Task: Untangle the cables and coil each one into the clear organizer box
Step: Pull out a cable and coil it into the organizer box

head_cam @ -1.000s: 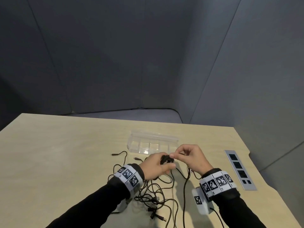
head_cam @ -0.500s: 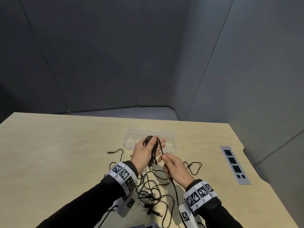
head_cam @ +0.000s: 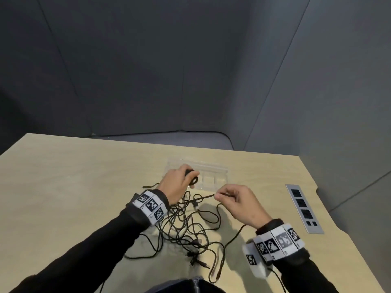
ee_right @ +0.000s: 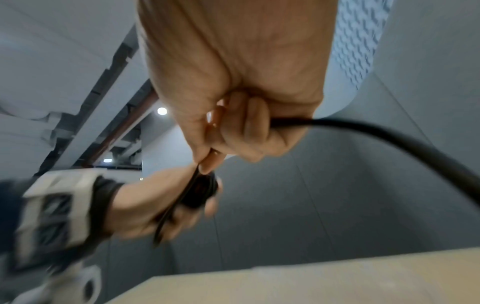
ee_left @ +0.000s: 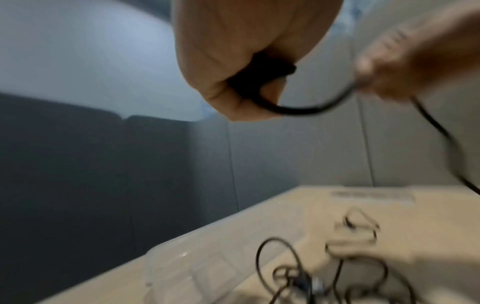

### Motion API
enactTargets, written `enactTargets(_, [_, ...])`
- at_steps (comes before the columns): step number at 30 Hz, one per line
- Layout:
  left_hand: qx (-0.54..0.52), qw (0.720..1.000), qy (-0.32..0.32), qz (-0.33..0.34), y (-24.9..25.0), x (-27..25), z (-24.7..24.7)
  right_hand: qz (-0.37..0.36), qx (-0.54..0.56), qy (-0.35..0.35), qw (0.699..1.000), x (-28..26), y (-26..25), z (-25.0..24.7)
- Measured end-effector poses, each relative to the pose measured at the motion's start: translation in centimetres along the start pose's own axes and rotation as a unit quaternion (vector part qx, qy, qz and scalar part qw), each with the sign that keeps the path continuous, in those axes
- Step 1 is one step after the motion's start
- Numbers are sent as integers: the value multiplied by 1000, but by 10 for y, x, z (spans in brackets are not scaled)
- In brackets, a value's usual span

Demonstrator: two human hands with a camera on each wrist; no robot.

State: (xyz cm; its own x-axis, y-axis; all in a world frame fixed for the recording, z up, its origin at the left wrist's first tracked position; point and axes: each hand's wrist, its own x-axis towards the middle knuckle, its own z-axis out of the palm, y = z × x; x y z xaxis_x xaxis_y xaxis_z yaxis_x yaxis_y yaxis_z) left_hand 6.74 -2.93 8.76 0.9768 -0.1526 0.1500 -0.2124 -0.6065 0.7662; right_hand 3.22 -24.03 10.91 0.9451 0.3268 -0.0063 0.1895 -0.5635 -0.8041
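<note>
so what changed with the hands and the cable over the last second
The right hand swung out to the right, away from the left hand, drawing a stretch of black cable taut between them. The left hand moved forward over the clear organizer box, holding the coil. The tangle stayed on the table.

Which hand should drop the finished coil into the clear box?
Left. The left hand already grips the coil right over the clear organizer box; the right hand only pinches the trailing cable, nearer the person.
</note>
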Motion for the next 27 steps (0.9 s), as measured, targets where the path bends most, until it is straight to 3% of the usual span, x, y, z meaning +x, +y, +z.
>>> enactTargets(3, [42,994,-91,47,4,-12,13,-36,-43,35,998,18,-8,-6])
enactTargets(5, [-31,990,-130,43,10,-20,23,-31,-26,39,998,28,-7,-3])
enactTargets(8, [-123,978,-168,-5,19,-25,30,-3,84,43,996,37,0,-1])
enactTargets(11, [-19,977,-213,2,20,-23,29,22,140,58,988,36,11,-2])
enactTargets(14, [-24,976,-216,-8,18,-21,26,38,161,63,984,31,19,-1])
enactTargets(18, [-100,981,-160,-30,13,-17,27,40,172,83,981,29,21,-2])
enactTargets(20, [-106,982,-148,-43,10,-14,26,35,157,51,986,27,20,-2])
enactTargets(23, [-25,981,-190,-31,14,-11,26,-8,45,-24,999,23,18,8])
enactTargets(25, [-4,974,-223,-28,21,-10,25,-44,-62,-28,997,22,17,13])
enactTargets(27, [8,967,-253,-24,26,-8,22,-73,-89,-24,993,21,15,14])
